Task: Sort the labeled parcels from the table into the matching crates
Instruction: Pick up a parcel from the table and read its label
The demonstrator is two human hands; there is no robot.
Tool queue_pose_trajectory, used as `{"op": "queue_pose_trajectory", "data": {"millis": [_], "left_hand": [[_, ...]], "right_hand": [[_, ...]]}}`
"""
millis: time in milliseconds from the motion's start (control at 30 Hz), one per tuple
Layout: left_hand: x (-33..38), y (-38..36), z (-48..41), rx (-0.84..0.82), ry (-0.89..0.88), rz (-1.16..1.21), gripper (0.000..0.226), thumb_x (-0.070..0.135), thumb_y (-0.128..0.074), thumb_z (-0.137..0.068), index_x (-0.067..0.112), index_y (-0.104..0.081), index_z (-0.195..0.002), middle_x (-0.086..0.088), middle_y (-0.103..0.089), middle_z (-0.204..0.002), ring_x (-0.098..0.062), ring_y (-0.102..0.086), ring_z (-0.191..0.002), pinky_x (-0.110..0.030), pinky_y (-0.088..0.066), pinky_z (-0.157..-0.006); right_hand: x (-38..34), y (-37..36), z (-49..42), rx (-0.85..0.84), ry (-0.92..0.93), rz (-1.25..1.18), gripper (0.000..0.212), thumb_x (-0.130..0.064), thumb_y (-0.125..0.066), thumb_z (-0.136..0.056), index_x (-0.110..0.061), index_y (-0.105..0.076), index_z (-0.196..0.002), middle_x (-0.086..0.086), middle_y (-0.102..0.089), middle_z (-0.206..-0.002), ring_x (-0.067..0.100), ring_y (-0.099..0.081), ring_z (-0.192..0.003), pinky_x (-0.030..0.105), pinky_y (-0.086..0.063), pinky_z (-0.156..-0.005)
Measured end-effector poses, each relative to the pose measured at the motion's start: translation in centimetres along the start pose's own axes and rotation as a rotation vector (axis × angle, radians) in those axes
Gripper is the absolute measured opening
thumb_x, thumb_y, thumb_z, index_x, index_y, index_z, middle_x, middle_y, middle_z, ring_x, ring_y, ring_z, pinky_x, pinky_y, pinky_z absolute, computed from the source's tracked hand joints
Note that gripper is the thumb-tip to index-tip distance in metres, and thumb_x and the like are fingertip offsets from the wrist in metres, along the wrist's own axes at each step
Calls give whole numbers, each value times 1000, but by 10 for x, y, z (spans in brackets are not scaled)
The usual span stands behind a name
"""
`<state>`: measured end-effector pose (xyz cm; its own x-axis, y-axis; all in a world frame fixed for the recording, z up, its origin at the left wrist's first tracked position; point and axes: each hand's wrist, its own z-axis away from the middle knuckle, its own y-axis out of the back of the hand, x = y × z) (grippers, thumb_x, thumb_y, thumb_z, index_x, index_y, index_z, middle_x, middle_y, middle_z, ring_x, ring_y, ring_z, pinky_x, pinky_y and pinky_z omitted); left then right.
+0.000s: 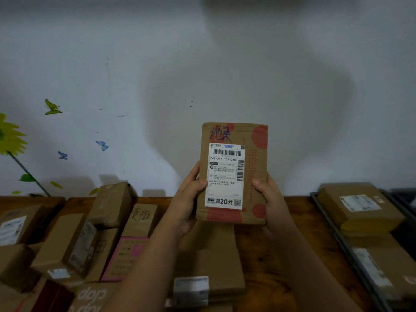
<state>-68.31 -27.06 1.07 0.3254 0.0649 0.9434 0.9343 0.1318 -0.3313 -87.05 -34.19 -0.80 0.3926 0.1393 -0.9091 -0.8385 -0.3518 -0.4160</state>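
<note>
A flat brown cardboard parcel [252, 176] with red spots, handwriting at its top and a white shipping label is held upright in front of the wall, above the wooden table [270, 255]. My left hand [186, 199] grips its left edge, thumb on the label. My right hand [270, 197] grips its right edge, thumb on the front. Several more cardboard parcels [72, 244] lie piled on the table's left side. One labeled box [216, 271] lies under my forearms.
A dark-framed crate [333, 224] at the right holds several labeled brown parcels [360, 208]. A pink-edged parcel [126, 257] lies among the left pile. The white wall behind carries flower and butterfly stickers [53, 107].
</note>
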Motion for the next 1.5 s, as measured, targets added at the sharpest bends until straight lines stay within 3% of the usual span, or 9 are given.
{"op": "queue_pose_trajectory", "data": {"millis": [100,400,600,700,833,933,1100,1233,1500], "left_hand": [[-18,-26,-2,6,34,11,63,25,-58,-89,24,-44,-151,-14,-66,-135,-38,-63,-123,-53,-52,-101],[-51,-100,-5,-150,135,-8,64,29,-61,-87,31,-47,-149,-9,-69,-131,-33,-68,-117,-43,-59,-86],[-75,-145,7,-330,256,50,63,30,-62,-84,35,-51,-146,-11,-70,-129,-38,-67,-117,-57,-51,-100],[-83,-181,27,-493,291,57,62,32,-66,-80,32,-57,-141,-11,-71,-126,-38,-68,-114,-61,-49,-101],[-103,-225,57,-620,331,100,87,34,-74,-64,25,-50,-147,-15,-68,-131,-42,-66,-117,-63,-48,-102],[-123,-259,77,-697,347,45,71,36,-64,-78,25,-50,-147,-11,-66,-134,-40,-64,-121,-59,-52,-99],[-140,-325,103,-742,411,-54,46,34,-57,-94,20,-60,-138,-9,-74,-120,-32,-72,-107,-56,-56,-96],[-157,-379,124,-852,434,-42,39,20,-47,-103,15,-56,-141,-10,-76,-115,-29,-75,-99,-35,-62,-69],[-205,-531,160,-928,435,-33,56,23,-52,-83,14,-58,-138,-18,-69,-127,-38,-69,-112,-52,-57,-90]], "right_hand": [[-7,30,10,15,-12,21,56,-28,-64,-90,-19,-54,-144,15,-71,-129,39,-69,-116,65,-50,-103],[-35,100,66,185,-11,59,60,-38,-66,-85,-24,-55,-143,13,-72,-126,38,-72,-111,63,-54,-98],[-44,123,135,412,41,-23,68,-36,-79,-81,-25,-56,-145,15,-69,-133,40,-69,-116,59,-56,-95],[-58,134,180,547,78,44,63,-39,-69,-85,-24,-54,-144,15,-73,-124,38,-73,-108,52,-62,-84],[-62,150,245,693,144,102,57,-44,-69,-90,-30,-55,-144,12,-70,-130,35,-71,-114,54,-59,-92],[-70,163,288,765,211,69,54,-36,-63,-91,-22,-56,-143,13,-71,-128,35,-70,-115,44,-62,-85],[-86,193,348,919,277,87,54,-35,-66,-92,-22,-57,-144,13,-70,-131,37,-67,-120,56,-53,-102],[-100,231,387,985,315,82,50,-36,-63,-95,-24,-56,-144,12,-70,-132,37,-68,-120,60,-51,-104],[-157,341,466,1046,373,128,50,-36,-60,-93,-23,-59,-142,11,-71,-131,35,-68,-119,60,-50,-106]]}}
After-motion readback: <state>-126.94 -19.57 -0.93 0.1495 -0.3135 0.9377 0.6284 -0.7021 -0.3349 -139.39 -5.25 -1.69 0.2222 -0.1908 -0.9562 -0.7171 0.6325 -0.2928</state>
